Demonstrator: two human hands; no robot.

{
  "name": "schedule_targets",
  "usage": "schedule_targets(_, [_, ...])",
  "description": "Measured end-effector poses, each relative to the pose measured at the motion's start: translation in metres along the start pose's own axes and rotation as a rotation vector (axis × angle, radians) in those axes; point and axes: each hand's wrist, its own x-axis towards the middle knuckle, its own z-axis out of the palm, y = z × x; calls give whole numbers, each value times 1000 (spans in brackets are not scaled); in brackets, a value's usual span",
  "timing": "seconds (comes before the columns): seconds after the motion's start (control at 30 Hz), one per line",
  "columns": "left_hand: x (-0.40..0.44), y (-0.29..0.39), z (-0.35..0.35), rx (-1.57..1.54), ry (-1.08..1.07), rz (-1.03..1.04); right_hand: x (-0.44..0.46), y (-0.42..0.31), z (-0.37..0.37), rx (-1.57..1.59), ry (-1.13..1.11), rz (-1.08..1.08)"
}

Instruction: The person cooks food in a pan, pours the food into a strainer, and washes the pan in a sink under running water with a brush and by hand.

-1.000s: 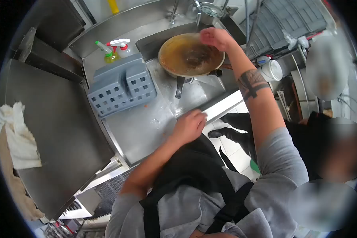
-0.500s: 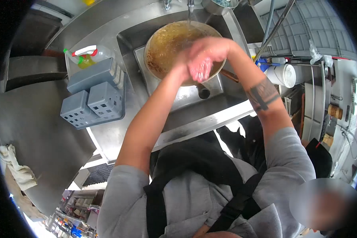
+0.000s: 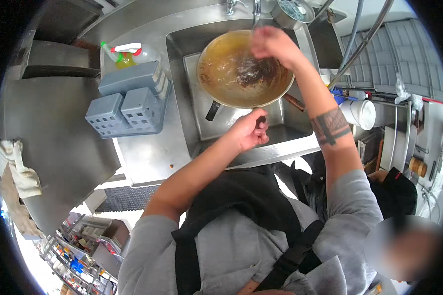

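A wide round pan (image 3: 216, 91) with a browned inside sits in the steel sink, holding murky, swirling water with a dark patch. My right hand (image 3: 276, 46) is over its far right rim, fingers bent and smeared by motion beside the faucet spout (image 3: 256, 9). Whether those fingers touch the spout I cannot tell. Just below the pan's near rim is my left hand (image 3: 248, 132), palm partly up, thumb and curled fingers apart, nothing visible in it. A black handle (image 3: 212, 111) sticks out at the pan's lower left, and a brown handle (image 3: 294, 102) at its right.
Left of the sink (image 3: 179, 105), grey plastic baskets (image 3: 128, 110) stand on the counter near spray bottles (image 3: 127, 54). A metal pot (image 3: 293, 14) is behind on the right. A white bucket (image 3: 362, 114) and another person's black cap (image 3: 396, 189) appear at the right.
My hands, together over the pan before, have separated. The left came down to the near rim; the right rose toward the spout. The view shifted, and more of the pan's inside shows.
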Motion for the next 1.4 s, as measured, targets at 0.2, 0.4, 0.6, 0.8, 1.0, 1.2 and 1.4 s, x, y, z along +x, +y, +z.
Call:
schedule_targets(0.2, [1,-1,-42,122,84,19,52,-35,12,85,-71,-17])
schedule_targets(0.4, [-2,49,-103,732,339,79,41,-61,-1,54,-202,143])
schedule_targets(0.6, [-31,54,-69,1769,783,510,42,-85,9,-207,-163,267])
schedule_targets(0.8, [-75,47,8,1955,761,783,54,-89,0,-497,-221,256])
schedule_targets(1.0, [-113,112,99,2165,798,1112,52,-114,-8,-751,-247,295])
schedule_targets(1.2, [-138,153,175,2370,726,1173,64,-131,-27,-970,-260,160])
schedule_targets(1.4, [-151,97,137,2453,712,1428,45,-135,-38,-853,-236,2])
